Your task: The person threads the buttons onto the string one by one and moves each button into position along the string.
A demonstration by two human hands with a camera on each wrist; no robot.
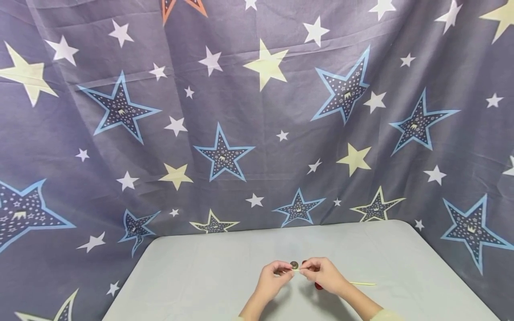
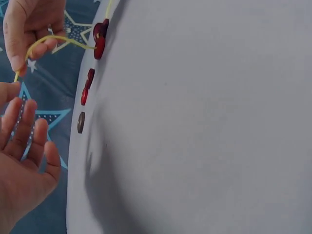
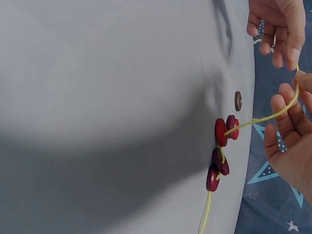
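A thin yellow cord is stretched between the two hands. My left hand pinches its tip between thumb and finger, while my right hand pinches it a little further along. From the right hand the cord runs down through several dark red buttons on the table, and its tail lies to the right. Beside the strung ones are more red buttons, apparently off the cord. A brown button lies just beyond the fingertips; in the left wrist view the brown button appears upright, seen nearly edge-on.
The hands are above a pale grey table. Behind it hangs a dark grey cloth printed with stars. Shadows of the hands fall on the tabletop.
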